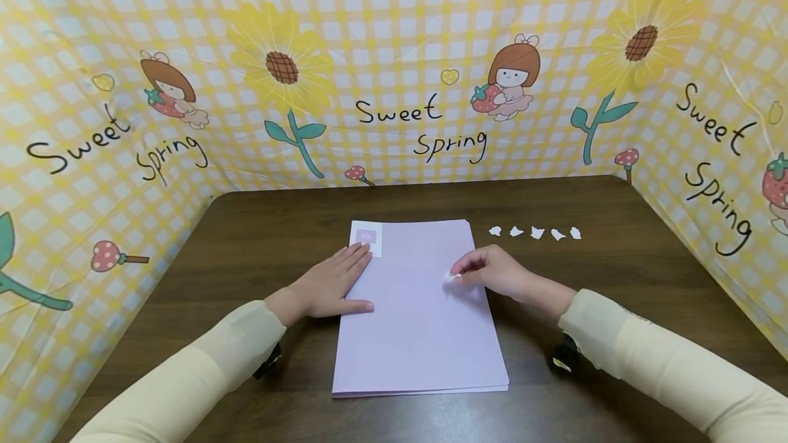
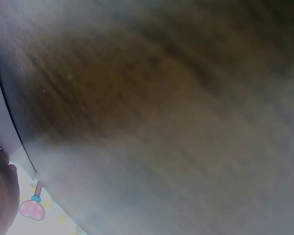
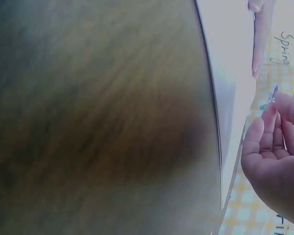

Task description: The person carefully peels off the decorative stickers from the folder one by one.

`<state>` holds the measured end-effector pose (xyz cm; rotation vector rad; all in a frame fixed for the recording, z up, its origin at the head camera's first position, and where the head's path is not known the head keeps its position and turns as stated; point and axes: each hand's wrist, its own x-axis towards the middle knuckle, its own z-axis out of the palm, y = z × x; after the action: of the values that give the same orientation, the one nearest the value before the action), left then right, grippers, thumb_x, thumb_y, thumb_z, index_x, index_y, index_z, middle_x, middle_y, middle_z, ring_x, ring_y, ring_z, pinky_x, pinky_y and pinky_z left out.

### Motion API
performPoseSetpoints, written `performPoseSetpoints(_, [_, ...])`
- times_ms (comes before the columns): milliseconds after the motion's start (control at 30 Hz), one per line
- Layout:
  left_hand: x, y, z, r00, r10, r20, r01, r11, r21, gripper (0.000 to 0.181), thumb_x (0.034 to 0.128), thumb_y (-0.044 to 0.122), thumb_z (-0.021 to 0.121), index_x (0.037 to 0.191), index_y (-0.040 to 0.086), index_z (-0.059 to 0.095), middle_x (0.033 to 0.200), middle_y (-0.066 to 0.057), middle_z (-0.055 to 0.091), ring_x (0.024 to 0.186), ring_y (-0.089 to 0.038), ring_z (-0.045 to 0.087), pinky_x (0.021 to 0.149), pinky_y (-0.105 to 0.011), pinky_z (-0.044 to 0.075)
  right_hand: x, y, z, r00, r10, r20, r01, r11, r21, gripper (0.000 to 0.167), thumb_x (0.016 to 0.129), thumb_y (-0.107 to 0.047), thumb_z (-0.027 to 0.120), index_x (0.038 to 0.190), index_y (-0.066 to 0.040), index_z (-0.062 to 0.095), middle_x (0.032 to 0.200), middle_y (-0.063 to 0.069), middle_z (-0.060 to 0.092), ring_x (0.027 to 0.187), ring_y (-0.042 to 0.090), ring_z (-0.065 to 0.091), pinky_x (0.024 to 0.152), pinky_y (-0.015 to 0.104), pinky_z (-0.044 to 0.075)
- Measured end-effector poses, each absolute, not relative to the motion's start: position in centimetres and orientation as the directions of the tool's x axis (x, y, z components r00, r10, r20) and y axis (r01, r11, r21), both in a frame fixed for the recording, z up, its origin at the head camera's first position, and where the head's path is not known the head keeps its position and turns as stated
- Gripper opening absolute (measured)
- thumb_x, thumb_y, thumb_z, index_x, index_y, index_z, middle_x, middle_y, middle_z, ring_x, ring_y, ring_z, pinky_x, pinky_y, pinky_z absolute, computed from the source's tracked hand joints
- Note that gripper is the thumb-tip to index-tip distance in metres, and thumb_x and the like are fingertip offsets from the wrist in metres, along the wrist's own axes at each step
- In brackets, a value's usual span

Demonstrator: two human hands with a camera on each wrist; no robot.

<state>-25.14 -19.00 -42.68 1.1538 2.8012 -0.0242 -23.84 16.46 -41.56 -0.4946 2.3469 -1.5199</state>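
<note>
A pale purple folder or stack of sheets [image 1: 418, 333] lies on the table, a white label [image 1: 375, 246] with a purple square at its upper left corner. My left hand [image 1: 329, 282] rests flat on the folder's left edge, fingertips at the label and thumb spread below. Over the folder's right part, my right hand [image 1: 495, 272] pinches a small white scrap [image 1: 452, 279] between thumb and fingers. The right wrist view shows this hand [image 3: 279, 147] with the scrap [image 3: 272, 94] at its fingertips. In the left wrist view only part of my left hand [image 2: 2, 196] shows.
Several torn white scraps [image 1: 537, 232] lie in a row on the brown table [image 1: 277, 224], to the right of the folder's top edge. A yellow checked cloth [image 1: 394, 39] with flowers and lettering stands around the back and sides.
</note>
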Motion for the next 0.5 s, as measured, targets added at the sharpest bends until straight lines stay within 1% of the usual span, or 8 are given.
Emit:
performPoseSetpoints(133, [-25.2,-19.0,-42.7,-0.704,0.702,-0.107,0.704,0.71,0.024,0.105,0.0861,0.081,0.029,0.154,0.001,0.016,0.161,-0.014,0.01,0.148,-0.026,0.003,0.117,-0.04,0.008,-24.1,17.0,-41.4,-0.897,-0.438,-0.065,-0.101,0.345,-0.933,0.018,0.085,0.001,0.069,0.102,0.003,0.073,0.096,0.013,0.07,0.084,0.018,0.06,0.076,0.032,0.051])
performPoseSetpoints(233, [-25.2,-19.0,-42.8,-0.703,0.703,-0.106,0.705,0.709,0.021,0.106,0.086,0.081,0.028,0.154,0.001,0.016,0.161,-0.014,0.01,0.148,-0.026,0.003,0.117,-0.04,0.008,-24.4,17.3,-41.3,-0.906,-0.419,-0.066,-0.088,0.338,-0.937,0.02,0.086,-0.003,0.069,0.105,0.003,0.072,0.1,0.013,0.071,0.086,0.017,0.061,0.079,0.033,0.052])
performPoseSetpoints(367, [-25.2,-19.0,-42.7,-0.702,0.704,-0.106,0.706,0.708,0.024,0.105,0.0863,0.081,0.029,0.154,0.001,0.016,0.161,-0.013,0.009,0.147,-0.026,0.003,0.117,-0.039,0.008,-24.7,17.9,-41.4,-0.927,-0.37,-0.063,-0.079,0.356,-0.931,0.019,0.087,-0.009,0.071,0.103,0.001,0.074,0.103,0.009,0.071,0.089,0.015,0.062,0.08,0.033,0.053])
performPoseSetpoints(500, [-25.1,-19.0,-42.6,-0.699,0.707,-0.105,0.709,0.705,0.028,0.105,0.0867,0.08,0.029,0.154,0.001,0.016,0.161,-0.014,0.01,0.147,-0.026,0.004,0.117,-0.04,0.009,-25.3,18.9,-41.6,-0.941,-0.335,-0.049,-0.08,0.36,-0.929,0.016,0.087,-0.007,0.071,0.1,0.002,0.073,0.101,0.009,0.069,0.087,0.02,0.062,0.077,0.034,0.054])
